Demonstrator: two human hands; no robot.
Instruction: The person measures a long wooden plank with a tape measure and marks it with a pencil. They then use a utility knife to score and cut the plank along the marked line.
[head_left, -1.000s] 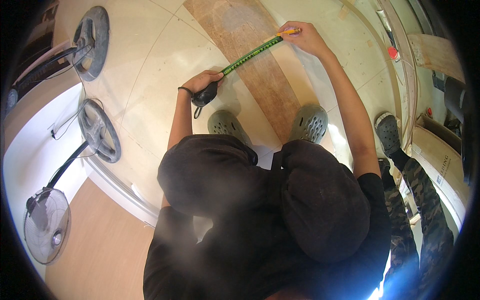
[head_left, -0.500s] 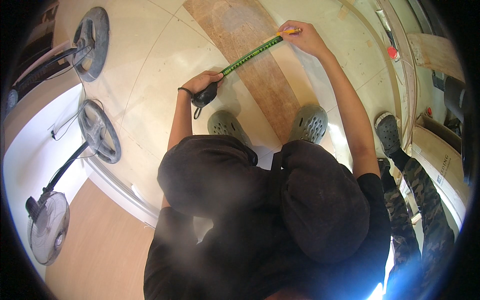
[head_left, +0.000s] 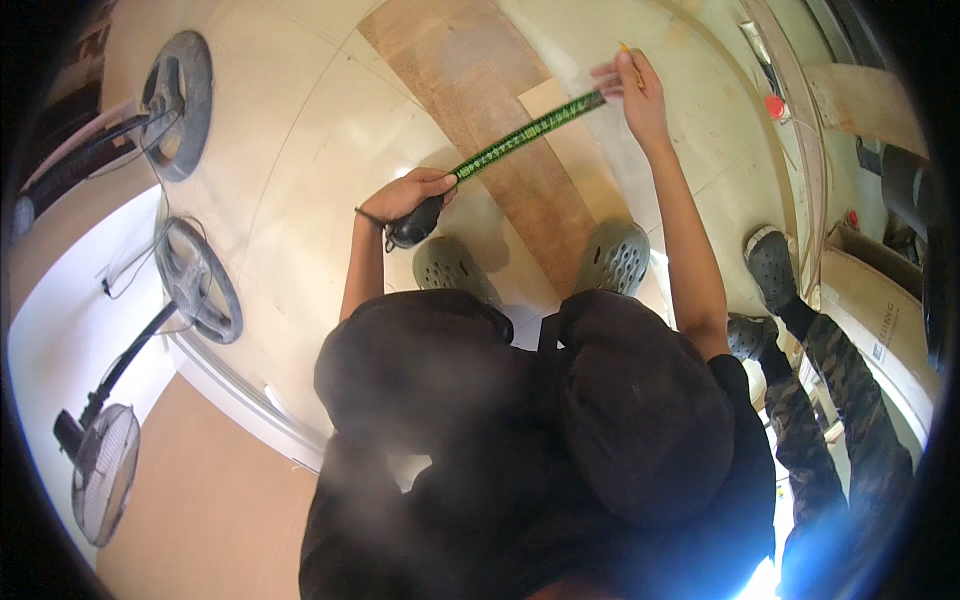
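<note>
My left hand (head_left: 408, 194) is closed around the black case of a tape measure (head_left: 418, 222). From it the green tape blade (head_left: 530, 132) stretches up and to the right, crossing above a brown wooden board (head_left: 520, 170) on the floor. At the blade's far end is my right hand (head_left: 638, 88), its fingers partly smeared by motion. A yellow pencil (head_left: 625, 47) sticks out from that hand. Whether the fingers also touch the blade's end, I cannot tell. Beside the board's right edge lies a paler strip (head_left: 570, 135).
Two standing fans with round bases (head_left: 198, 280) are at the left, one fan head (head_left: 106, 470) low down. Another person's camouflage trousers (head_left: 850, 390) and clog (head_left: 772, 268) are at the right, near a cardboard box (head_left: 870, 300). My grey clogs (head_left: 613, 258) flank the board.
My right hand has moved right, past the board's edge, and its fingers have loosened and blurred. More of the blade shows. My left hand still grips the case.
</note>
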